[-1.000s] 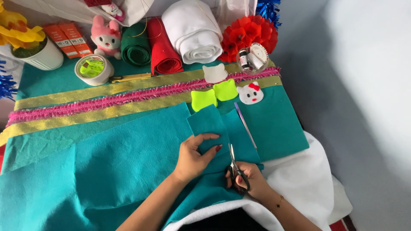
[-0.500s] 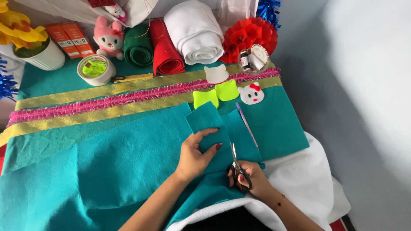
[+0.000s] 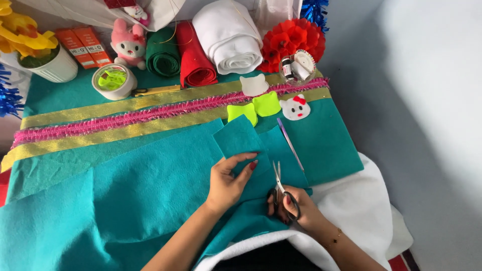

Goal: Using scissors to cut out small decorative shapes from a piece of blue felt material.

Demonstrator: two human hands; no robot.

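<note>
A large sheet of teal felt (image 3: 135, 190) covers the near part of the table. My left hand (image 3: 228, 183) presses flat on it and pinches a smaller folded teal flap (image 3: 238, 140) with fingers and thumb. My right hand (image 3: 296, 208) grips black-handled scissors (image 3: 279, 186), blades pointing away from me and slightly parted, cutting into the felt just right of my left hand. A thin lilac strip (image 3: 290, 143) lies on the felt beyond the blades.
A gold and pink trim band (image 3: 125, 118) crosses the table. Behind it lie a lime felt bow (image 3: 253, 108), white cat-face cutouts (image 3: 295, 108), felt rolls in green, red and white (image 3: 226, 37), a tape roll (image 3: 113, 80), a pink plush (image 3: 129, 47) and a red paper flower ball (image 3: 291, 40).
The scissors have edged a little further along the felt. My left hand stays pressed on the flap, almost unmoved.
</note>
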